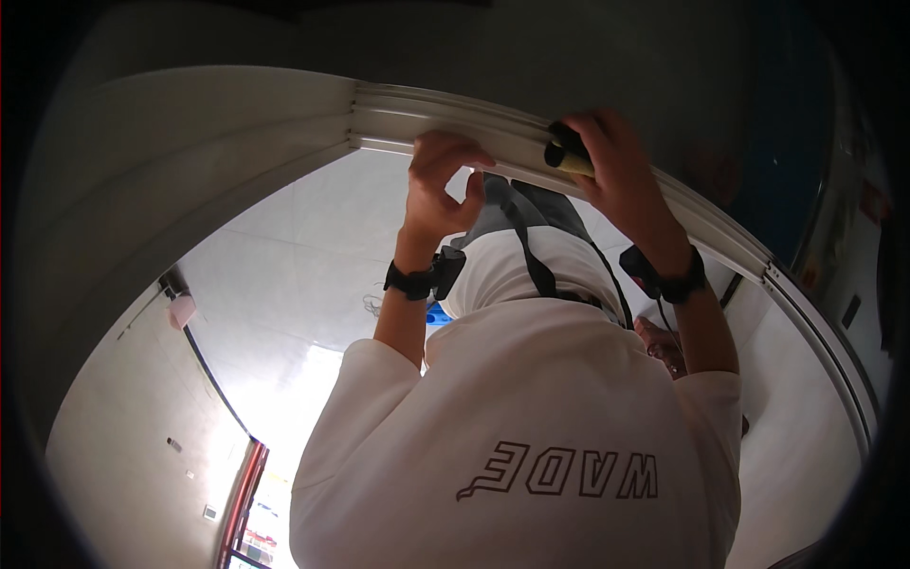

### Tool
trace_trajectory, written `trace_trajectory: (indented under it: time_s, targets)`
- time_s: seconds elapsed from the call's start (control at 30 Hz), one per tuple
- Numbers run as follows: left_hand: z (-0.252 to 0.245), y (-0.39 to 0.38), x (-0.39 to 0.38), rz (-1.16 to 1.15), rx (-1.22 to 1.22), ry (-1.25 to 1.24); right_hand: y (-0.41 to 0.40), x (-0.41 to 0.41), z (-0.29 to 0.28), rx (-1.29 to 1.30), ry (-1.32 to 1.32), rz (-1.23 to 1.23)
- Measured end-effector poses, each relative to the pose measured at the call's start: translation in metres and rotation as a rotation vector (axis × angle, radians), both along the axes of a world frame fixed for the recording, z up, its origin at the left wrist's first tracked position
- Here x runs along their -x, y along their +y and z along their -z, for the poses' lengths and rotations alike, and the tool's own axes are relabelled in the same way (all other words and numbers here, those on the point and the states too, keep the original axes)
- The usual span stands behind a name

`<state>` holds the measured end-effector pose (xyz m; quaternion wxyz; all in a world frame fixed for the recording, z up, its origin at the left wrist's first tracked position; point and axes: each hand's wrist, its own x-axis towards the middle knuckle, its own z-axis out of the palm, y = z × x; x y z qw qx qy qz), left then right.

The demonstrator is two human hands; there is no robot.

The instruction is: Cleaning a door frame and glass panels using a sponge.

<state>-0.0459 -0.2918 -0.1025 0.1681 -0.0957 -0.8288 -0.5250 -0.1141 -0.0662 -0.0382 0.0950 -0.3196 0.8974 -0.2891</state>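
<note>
A pale grooved frame rail [512, 142], likely part of a window or door frame, crosses in front of my body. My left hand [444, 185] is at its near edge, with fingers bent along the rail and the thumb apart; I see nothing held in it. Farther right, my right hand [611, 156] grips a yellow-and-black cylindrical object [572, 160] against the rail. The fingers hide much of that object, so its exact kind is unclear. Black devices [449, 272] are strapped to both wrists.
The frame's side members [817, 334] curve down at the left and right. Beneath my arms lies a pale floor [291, 227] with a blue object [439, 315] and loose wire [371, 306]. A red-edged opening [242, 498] is at lower left. Beyond the rail it is dark.
</note>
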Motion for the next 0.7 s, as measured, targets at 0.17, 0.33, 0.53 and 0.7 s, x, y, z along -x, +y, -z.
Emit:
trace_trajectory:
  time_s: [0.17, 0.33, 0.53, 0.7]
  targets:
    - [-0.010, -0.007, -0.001, 0.089, 0.036, -0.017, -0.040, 0.011, 0.013, 0.060, 0.087, -0.094]
    - [-0.004, -0.020, -0.020, 0.015, -0.092, 0.039, -0.098, 0.020, 0.023, 0.162, 0.204, -0.114]
    - [-0.010, -0.021, -0.028, -0.049, -0.203, -0.018, -0.163, 0.030, 0.043, 0.361, 0.383, -0.067]
    - [-0.034, -0.026, -0.038, -0.042, -0.139, -0.080, -0.152, 0.019, 0.045, 0.288, 0.243, -0.059]
